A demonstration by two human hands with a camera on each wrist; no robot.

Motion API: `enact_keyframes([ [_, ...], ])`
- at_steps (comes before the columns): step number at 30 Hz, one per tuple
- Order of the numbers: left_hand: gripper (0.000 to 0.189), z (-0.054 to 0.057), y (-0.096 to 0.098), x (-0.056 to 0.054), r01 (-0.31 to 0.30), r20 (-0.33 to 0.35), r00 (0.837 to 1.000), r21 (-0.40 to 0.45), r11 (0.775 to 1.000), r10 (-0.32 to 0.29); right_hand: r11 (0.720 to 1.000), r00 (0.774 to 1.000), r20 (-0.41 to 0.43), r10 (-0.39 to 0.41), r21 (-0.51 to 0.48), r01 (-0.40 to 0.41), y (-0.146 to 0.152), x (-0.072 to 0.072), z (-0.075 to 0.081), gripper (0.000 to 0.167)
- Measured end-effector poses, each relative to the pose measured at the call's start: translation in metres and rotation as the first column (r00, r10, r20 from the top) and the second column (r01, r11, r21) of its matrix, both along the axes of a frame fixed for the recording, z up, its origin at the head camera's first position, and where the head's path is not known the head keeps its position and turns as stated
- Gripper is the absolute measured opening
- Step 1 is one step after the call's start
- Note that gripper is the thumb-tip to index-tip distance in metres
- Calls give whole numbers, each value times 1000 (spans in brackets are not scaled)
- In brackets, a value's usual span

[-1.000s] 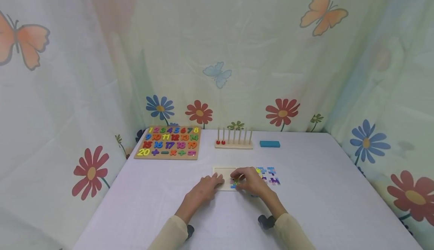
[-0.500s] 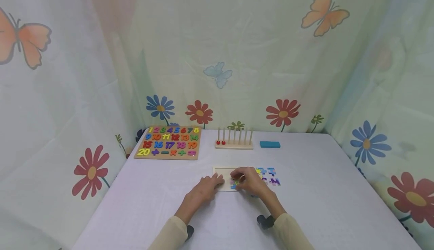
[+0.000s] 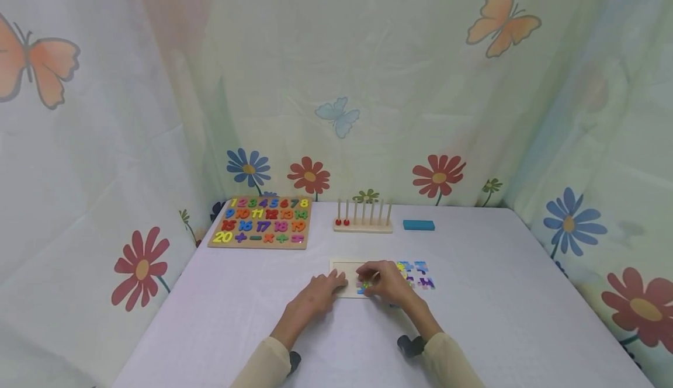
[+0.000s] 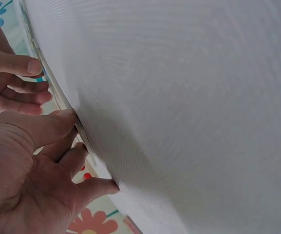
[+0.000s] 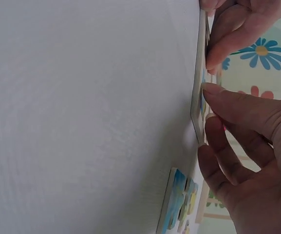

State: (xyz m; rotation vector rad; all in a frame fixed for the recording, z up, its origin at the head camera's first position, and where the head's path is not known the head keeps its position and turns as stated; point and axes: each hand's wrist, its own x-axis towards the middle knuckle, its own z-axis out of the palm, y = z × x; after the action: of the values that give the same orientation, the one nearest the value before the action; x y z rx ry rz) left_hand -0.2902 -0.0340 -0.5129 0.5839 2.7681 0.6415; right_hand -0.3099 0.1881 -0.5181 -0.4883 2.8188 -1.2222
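A shallow pale wooden puzzle tray lies flat in front of me. My left hand rests on its left part; in the left wrist view the thumb touches the near edge and other fingers reach over the board. Over the tray's right part, my right hand has thumb and fingers bent around a small colourful jigsaw piece, mostly hidden by the hand. The right wrist view has the right thumb on a piece at the tray's edge. More loose jigsaw pieces lie to the right.
At the back left lies a wooden number board. A peg counting stand with red beads and a blue block stand behind the tray. Other pieces lie by the right hand. Printed curtains surround the white table.
Both hands stay almost where they were, left on the tray and right over the piece. The right wrist shifts very slightly left; the whole view dips a little.
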Motion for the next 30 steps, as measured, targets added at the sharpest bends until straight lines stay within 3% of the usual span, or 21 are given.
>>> enact_keyframes([
  [9, 46, 0, 0, 0, 3, 0, 1000, -4, 1000, -3, 997, 999, 4, -45, 56, 44, -3, 0, 2, 44],
  [20, 46, -1, -1, 1, 5, -10, 1000, -7, 1000, -5, 999, 999, -6, -52, 15, 52, -4, 1, -2, 44],
  [30, 45, 0, 1, 2, -2, -9, 1000, 3, 1000, 2, 999, 999, -19, 38, -6, -38, -3, 1, 1, 42],
])
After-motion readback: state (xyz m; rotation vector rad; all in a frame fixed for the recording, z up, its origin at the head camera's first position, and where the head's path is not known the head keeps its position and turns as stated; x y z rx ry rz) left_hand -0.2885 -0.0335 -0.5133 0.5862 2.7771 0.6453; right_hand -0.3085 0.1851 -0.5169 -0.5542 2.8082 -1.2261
